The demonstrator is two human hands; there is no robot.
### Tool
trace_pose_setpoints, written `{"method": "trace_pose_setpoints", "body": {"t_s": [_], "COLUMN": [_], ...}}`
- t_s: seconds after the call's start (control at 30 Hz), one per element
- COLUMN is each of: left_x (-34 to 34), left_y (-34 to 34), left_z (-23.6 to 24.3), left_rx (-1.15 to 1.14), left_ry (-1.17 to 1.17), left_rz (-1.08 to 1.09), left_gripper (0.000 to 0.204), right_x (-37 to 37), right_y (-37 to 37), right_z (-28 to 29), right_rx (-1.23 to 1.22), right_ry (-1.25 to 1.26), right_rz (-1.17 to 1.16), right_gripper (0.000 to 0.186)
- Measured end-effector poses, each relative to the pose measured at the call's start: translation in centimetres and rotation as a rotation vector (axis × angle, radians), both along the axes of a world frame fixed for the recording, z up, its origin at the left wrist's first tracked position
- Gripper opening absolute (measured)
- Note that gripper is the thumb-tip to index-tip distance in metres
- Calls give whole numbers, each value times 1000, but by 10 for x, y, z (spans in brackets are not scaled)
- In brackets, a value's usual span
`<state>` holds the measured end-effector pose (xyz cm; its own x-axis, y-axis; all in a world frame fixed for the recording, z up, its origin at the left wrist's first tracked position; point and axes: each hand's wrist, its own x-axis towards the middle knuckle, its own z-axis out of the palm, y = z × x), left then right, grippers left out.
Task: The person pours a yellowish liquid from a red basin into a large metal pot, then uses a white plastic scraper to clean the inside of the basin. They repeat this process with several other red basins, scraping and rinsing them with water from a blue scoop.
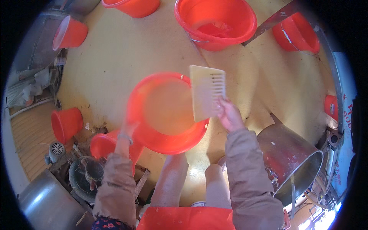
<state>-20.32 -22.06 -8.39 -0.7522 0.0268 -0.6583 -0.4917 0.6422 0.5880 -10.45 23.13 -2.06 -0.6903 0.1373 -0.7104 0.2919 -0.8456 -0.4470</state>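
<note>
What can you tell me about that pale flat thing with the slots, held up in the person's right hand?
The slotted board is a flat, cream-coloured rectangle, plastic by the look of it, with a row of narrow parallel slots cut near its upper right corner. It is held roughly upright and slightly tilted. The right hand grips its lower right edge. In the picture it overlaps the right rim of the red-orange bucket, which the left hand holds tipped toward the camera. Whether board and bucket touch cannot be told. It looks clean and unbroken.

Far right edge of the frame: a tall white panel (344, 115), probably a sign, bearing red lettering. Bent by the lens and cut off at the rim. No packages or screens to be made out.
</note>
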Motion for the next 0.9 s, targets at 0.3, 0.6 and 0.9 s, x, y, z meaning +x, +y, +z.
{"method": "trace_pose_setpoints", "body": {"t_s": [0.3,0.6,0.9], "left_x": [167,136,171], "left_y": [87,79,145], "left_z": [13,57,189], "left_rx": [603,383,332], "left_ry": [-79,3,-200], "left_rz": [1014,763,566], "left_gripper": [43,53,56], "right_x": [-43,76,223], "right_y": [-24,-38,-39], "right_z": [-33,-11,117], "right_rx": [27,-94,-68], "right_ry": [60,62,-318], "right_rz": [229,-122,-529], "right_gripper": [23,20,25]}}
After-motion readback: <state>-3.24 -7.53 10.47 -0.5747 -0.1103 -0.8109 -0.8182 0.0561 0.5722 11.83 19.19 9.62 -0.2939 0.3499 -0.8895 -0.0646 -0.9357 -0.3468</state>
